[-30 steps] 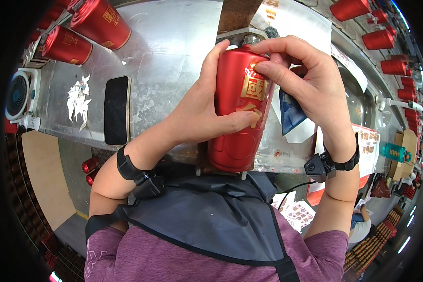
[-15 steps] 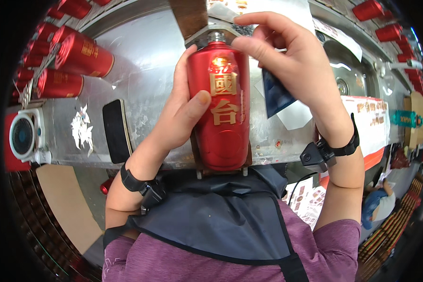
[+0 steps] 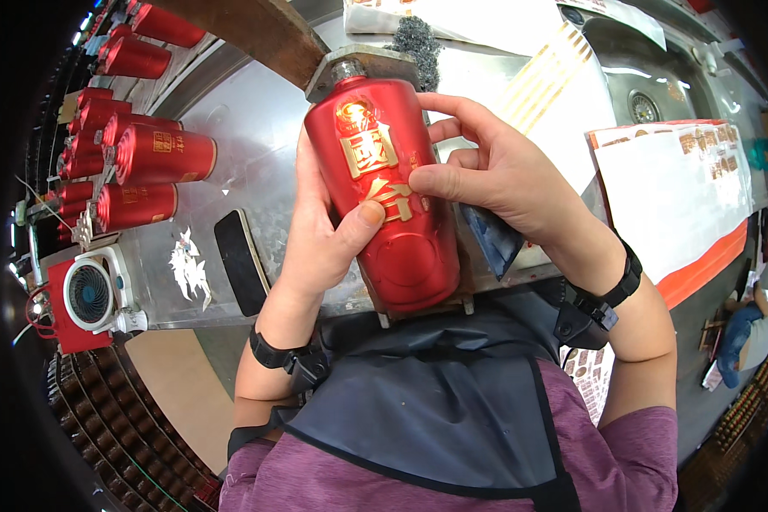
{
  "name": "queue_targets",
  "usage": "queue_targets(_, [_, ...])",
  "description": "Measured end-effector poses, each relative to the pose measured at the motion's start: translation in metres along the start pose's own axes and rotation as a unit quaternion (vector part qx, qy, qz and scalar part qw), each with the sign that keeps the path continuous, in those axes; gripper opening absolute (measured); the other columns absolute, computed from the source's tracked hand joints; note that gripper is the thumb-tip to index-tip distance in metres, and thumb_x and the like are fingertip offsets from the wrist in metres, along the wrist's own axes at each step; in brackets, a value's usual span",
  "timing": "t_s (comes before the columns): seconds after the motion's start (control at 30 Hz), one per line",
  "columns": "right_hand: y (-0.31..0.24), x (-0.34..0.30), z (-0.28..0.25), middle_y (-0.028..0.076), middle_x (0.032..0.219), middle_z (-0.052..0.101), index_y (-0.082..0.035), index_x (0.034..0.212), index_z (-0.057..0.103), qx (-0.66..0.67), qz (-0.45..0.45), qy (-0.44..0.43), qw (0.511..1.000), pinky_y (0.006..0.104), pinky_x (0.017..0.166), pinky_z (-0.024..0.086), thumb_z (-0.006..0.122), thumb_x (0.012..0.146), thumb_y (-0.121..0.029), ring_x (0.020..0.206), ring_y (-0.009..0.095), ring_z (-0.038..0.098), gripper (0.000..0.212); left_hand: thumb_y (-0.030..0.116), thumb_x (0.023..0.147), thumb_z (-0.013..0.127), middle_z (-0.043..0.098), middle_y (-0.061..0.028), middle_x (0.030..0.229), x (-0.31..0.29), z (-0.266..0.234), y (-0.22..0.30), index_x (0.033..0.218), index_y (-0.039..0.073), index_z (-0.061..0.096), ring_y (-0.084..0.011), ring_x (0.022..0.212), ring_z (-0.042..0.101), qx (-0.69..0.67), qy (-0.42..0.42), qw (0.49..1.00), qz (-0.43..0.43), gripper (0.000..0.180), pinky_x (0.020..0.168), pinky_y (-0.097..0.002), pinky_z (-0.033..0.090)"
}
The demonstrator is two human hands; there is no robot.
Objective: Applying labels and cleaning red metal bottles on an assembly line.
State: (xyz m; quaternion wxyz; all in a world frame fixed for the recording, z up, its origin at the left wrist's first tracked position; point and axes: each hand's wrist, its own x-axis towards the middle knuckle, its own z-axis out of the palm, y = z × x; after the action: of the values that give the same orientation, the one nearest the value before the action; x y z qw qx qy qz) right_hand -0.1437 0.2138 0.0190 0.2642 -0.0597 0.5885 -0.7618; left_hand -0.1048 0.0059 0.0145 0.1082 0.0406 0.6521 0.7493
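A glossy red bottle (image 3: 405,260) with raised gold characters lies on a narrow stand, its threaded neck (image 3: 347,70) pointing away from me at a metal bracket (image 3: 375,58). My left hand (image 3: 322,230) is closed round the bottle's left side, thumb on the front beside the lower gold character. My right hand (image 3: 495,175) is bent at the right side. Its thumb presses on the bottle's front near the gold characters, and the index finger reaches the shoulder. A dark blue flat piece (image 3: 492,241) sticks out beneath my right palm; the fingers around it are partly hidden.
Several red bottles (image 3: 166,155) lie at the left. Nearer are a small fan (image 3: 91,294), white scraps (image 3: 189,269) and a black phone (image 3: 241,262). Gold-striped clear sheet (image 3: 542,78), printed sheets (image 3: 674,179) and a sink (image 3: 644,90) are right. Another person (image 3: 738,337) sits far right.
My right hand has come down from beside the neck to the bottle's middle, and the blue piece moved with it. My left hand keeps its hold. The whole view has shifted and tilted.
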Motion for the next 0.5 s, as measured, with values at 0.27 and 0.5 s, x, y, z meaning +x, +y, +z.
queue_targets(0.27, [0.002,-0.002,-0.004,0.011,0.118,0.052,0.000,0.142,0.041,0.027,0.013,-0.010,1.000,0.0186,0.070,0.046,0.082,0.080,-0.026,0.077,0.004,0.053,0.079,0.036,0.086,0.071,0.040,-0.0165,0.142,0.001,0.002,-0.001,0.151,0.006,0.008,-0.0254,0.127,0.049,0.001,0.001,1.000,0.006,0.095,0.104,-0.0408,0.044])
queue_targets(0.5, [0.000,-0.006,-0.012,0.005,0.101,0.062,-0.002,0.127,0.058,0.063,0.056,0.022,0.996,0.0186,0.067,0.047,0.061,0.096,-0.036,0.073,0.006,0.058,0.047,0.041,0.085,0.072,0.041,-0.0157,0.140,-0.001,-0.003,-0.003,0.150,0.006,0.010,-0.0242,0.127,0.049,-0.012,-0.010,1.000,-0.004,0.096,0.103,-0.0400,0.045])
